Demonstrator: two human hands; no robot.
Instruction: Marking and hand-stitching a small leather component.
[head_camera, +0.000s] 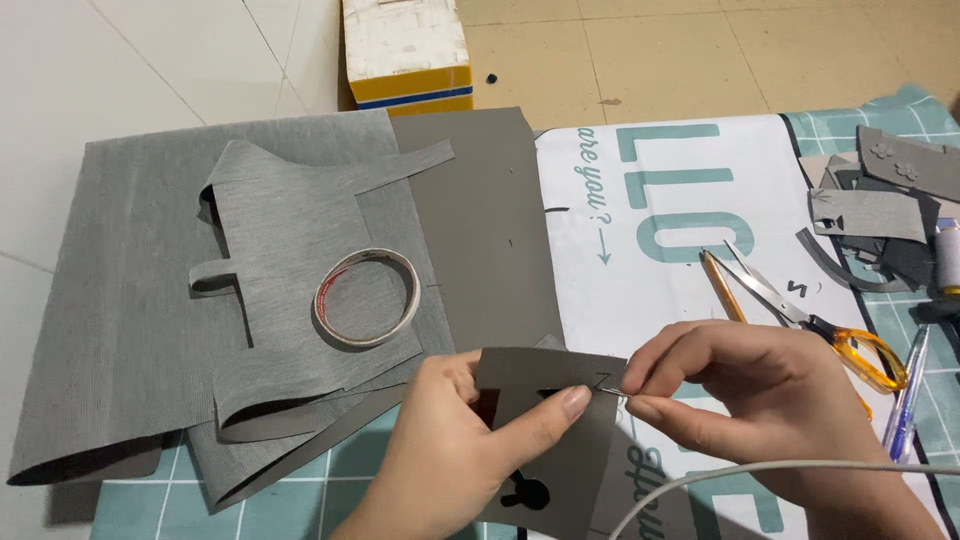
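My left hand (455, 440) pinches a small grey cut piece of fabric (548, 432) with a rabbit-shaped hole near its bottom edge. My right hand (745, 400) holds a thin needle (617, 392) at the piece's top right corner, thumb and forefinger closed on it. Both hands meet low in the middle of the view, above a white printed sheet (650, 270).
A large grey fabric sheet (110, 300) with cut-outs lies at left, a roll of tape (366, 297) on it. Scissors with orange handles (820, 320), a pencil (722, 287), a blue pen (908, 395), grey scraps (880, 210) and a thread spool (948, 255) lie at right. A white cable (760, 468) crosses the bottom right.
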